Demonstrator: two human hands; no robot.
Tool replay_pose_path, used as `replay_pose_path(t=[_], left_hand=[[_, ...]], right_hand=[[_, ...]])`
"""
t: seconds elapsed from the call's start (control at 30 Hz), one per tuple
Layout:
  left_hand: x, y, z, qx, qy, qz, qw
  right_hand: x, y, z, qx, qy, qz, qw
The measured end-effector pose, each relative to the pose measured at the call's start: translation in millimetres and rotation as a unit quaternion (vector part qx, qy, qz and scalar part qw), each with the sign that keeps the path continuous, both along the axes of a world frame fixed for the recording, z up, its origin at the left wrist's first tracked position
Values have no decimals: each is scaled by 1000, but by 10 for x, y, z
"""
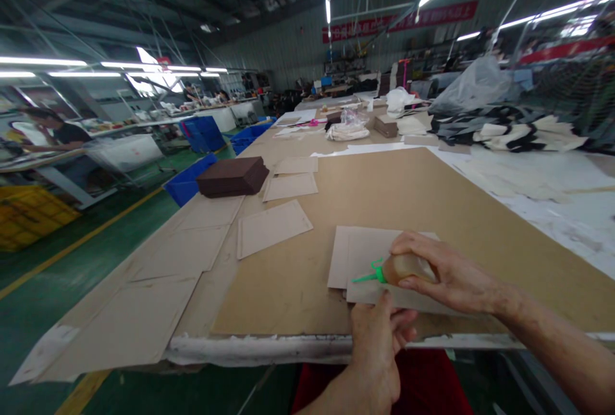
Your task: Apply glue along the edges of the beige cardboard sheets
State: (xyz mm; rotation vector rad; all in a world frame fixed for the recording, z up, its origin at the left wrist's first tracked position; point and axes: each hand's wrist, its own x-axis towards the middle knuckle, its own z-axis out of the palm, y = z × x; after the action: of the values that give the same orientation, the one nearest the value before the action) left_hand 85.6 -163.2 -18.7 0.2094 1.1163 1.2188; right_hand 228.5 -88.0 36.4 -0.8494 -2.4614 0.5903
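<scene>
My right hand (432, 271) is wrapped around a glue bottle (407, 268) filled with something amber. Tipped on its side, the bottle points its green nozzle (368, 275) left, low over a beige panel (362, 252). Another beige panel (337, 268) lies partly underneath, showing at the left. At the near edge of the upper panel is my left hand (379, 332), its thumb at the edge and its other fingers curled below. Part of the upper panel is hidden behind my right hand and the bottle.
Loose beige panels (273, 228) lie to the left, some overlapping along the table's edge. Behind them stands a stack of dark brown pieces (233, 177). White sheets (552, 178) and black-and-white fabric (514, 130) cover the right side. A blue bin (187, 179) stands beyond the left edge.
</scene>
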Motion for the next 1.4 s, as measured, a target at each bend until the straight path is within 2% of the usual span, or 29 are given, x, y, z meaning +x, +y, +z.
replay_pose_path(t=[0.13,0.3,0.4,0.6,0.7,0.87,1.1,1.4], left_hand=[[6,-4,-7,-1,3,-10,1000],[7,12,-33,4,16,-8,1000],[7,20,-45,4,15,-18,1000],[6,11,8,1,21,-18,1000],[6,13,46,-9,26,-17,999],[2,8,52,-13,32,-10,999],[-12,-6,-1,-2,17,-14,1000],[-2,26,13,-17,45,-26,999]], right_hand=[[14,-28,7,-20,0,35,999],[18,-62,21,-3,-12,14,1000],[10,-87,44,-11,-19,23,999],[15,-59,30,-28,-1,25,999],[12,12,-13,-17,-9,-2,1000],[-14,105,-67,49,-24,-55,997],[-18,14,50,-15,-28,11,999],[-91,410,-91,95,-38,-87,991]])
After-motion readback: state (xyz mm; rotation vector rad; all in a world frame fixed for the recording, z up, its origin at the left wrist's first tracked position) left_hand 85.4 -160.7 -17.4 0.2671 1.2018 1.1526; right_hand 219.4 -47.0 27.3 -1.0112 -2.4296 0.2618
